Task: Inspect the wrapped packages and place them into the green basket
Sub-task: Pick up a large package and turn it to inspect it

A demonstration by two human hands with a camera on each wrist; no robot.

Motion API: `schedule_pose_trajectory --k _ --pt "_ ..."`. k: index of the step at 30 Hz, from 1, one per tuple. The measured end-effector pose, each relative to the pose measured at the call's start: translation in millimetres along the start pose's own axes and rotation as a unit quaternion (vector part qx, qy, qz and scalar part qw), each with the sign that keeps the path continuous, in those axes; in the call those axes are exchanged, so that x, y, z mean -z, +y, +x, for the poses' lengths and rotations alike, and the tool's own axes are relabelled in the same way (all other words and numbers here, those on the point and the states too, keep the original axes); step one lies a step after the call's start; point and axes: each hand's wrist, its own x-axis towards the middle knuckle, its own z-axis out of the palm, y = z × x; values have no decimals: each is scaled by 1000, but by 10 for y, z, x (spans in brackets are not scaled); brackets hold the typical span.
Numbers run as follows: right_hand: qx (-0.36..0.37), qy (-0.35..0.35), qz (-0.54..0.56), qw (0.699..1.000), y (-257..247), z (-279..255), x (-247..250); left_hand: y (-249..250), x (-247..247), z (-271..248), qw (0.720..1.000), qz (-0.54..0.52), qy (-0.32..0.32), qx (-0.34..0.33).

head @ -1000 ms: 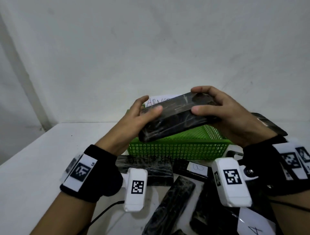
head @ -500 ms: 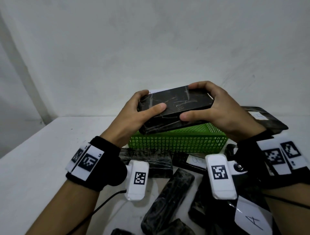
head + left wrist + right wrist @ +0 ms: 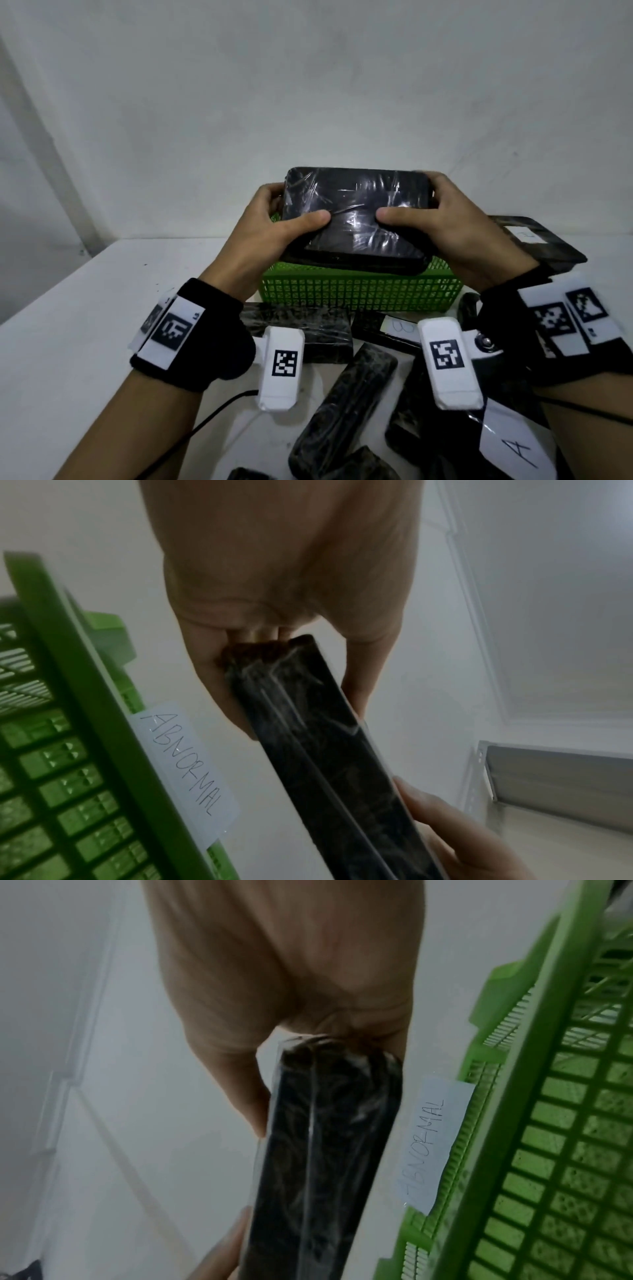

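Note:
A black package [image 3: 356, 212] wrapped in clear film is held up above the green basket [image 3: 359, 291], its broad face turned toward me. My left hand [image 3: 274, 219] grips its left end, thumb on the front face. My right hand [image 3: 442, 219] grips the right end the same way. In the left wrist view the package [image 3: 325, 750] runs edge-on from my left hand [image 3: 281, 610] beside the basket [image 3: 61, 764]. The right wrist view shows the package [image 3: 325, 1150] held by my right hand [image 3: 281, 988] next to the basket [image 3: 548, 1150].
Several more black wrapped packages [image 3: 346, 407] lie on the white table [image 3: 68, 342] in front of the basket, some with white paper labels. Another package [image 3: 534, 240] lies to the basket's right. A label reading ABNORMAL [image 3: 185, 767] sticks to the basket's far rim. A wall stands close behind.
Both hands have tilted the package up from lying nearly flat, so its broad face now faces me. The grip at both ends has stayed.

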Motion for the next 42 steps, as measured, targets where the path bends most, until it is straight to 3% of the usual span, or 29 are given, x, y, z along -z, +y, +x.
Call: schedule_pose_trajectory --k 5,10,16,21,25,27,30,34,39,42 --pt "44 45 2 998 3 11 -10 -37 -37 23 999 6 25 -35" --pt "82 38 1 996 -11 -9 24 -25 -9 5 995 47 32 -82" --pt "103 38 7 994 -13 3 41 12 35 -25 993 113 -27 -17" --pt "51 42 -58 996 -1 -10 55 -12 80 21 988 121 21 -97" --pt "-62 -13 28 998 -96 -50 33 -17 58 29 977 115 30 -179" --pt "-42 -25 56 997 -88 -47 16 -6 49 13 978 75 10 -194" --pt "20 15 11 1000 24 -11 -49 14 15 8 984 37 3 -174" --pt "37 31 -5 999 103 -5 -114 -21 -36 -14 973 95 59 -200" --pt "69 49 6 996 37 4 -37 -38 -88 -38 961 155 39 -227" --pt "92 62 -33 993 29 10 6 -14 -77 -52 972 109 25 -206"
